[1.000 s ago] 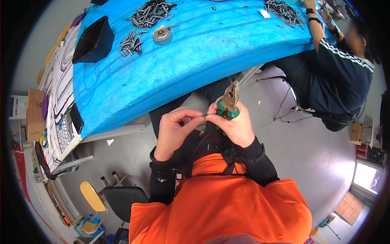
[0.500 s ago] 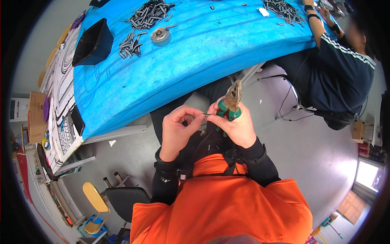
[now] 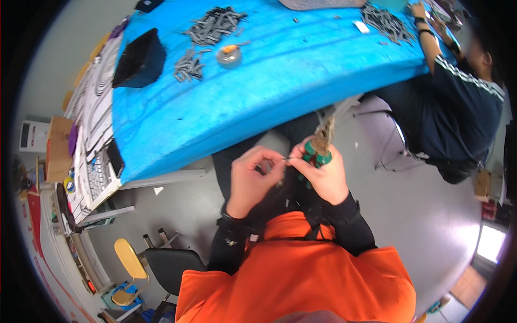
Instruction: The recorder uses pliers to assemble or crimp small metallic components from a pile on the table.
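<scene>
A yellow chair with a curved backrest (image 3: 129,258) stands just left of a chair with a padded black backrest (image 3: 172,266). A small white scrap (image 3: 158,190) lies on the smooth grey floor (image 3: 414,231). At far left, a brown cardboard box (image 3: 59,151) sits beside a white boxy object (image 3: 33,134). At right, a person in a dark shirt with white shoulder stripes (image 3: 458,110) sits near the table.

The right hand (image 3: 331,176) holds green-handled pliers (image 3: 323,139).
</scene>
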Demonstrator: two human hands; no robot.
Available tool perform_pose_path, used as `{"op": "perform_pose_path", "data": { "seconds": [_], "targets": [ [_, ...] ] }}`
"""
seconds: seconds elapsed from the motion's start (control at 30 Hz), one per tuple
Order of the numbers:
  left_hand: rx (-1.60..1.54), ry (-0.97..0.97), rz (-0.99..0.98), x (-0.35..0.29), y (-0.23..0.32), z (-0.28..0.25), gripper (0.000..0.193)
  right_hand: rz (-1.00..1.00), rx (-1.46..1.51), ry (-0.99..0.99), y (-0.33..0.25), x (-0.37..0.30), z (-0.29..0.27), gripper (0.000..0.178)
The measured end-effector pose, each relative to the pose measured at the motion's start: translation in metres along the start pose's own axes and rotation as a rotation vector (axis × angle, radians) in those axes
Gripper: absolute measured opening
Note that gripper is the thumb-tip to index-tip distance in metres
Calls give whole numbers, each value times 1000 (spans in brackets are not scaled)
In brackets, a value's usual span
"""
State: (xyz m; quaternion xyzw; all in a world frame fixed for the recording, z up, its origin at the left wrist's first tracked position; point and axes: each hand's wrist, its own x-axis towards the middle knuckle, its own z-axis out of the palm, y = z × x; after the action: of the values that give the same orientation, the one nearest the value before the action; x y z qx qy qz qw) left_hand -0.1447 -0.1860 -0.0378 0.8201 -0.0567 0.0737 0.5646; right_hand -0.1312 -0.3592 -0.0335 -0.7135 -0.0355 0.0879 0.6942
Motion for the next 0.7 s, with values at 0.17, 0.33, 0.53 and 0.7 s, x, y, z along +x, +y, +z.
{"op": "perform_pose_path", "data": {
  "seconds": [0.17, 0.33, 0.53, 0.7],
  "targets": [
    [130, 236, 69, 32, -5, -17, 4, 23, 161, -17, 26, -1, -5, 13],
    [277, 423, 117, 124, -14, -83, 11, 36, -120, -23, 48, -2, -19, 15],
    [288, 322, 4, 187, -26, -98, 13, 123, -82, 22, 51, -5, -28, 15],
    [379, 309, -12, 195, -20, -85, 15, 117, -95, 25, 53, -2, -35, 13]
  ]
}}
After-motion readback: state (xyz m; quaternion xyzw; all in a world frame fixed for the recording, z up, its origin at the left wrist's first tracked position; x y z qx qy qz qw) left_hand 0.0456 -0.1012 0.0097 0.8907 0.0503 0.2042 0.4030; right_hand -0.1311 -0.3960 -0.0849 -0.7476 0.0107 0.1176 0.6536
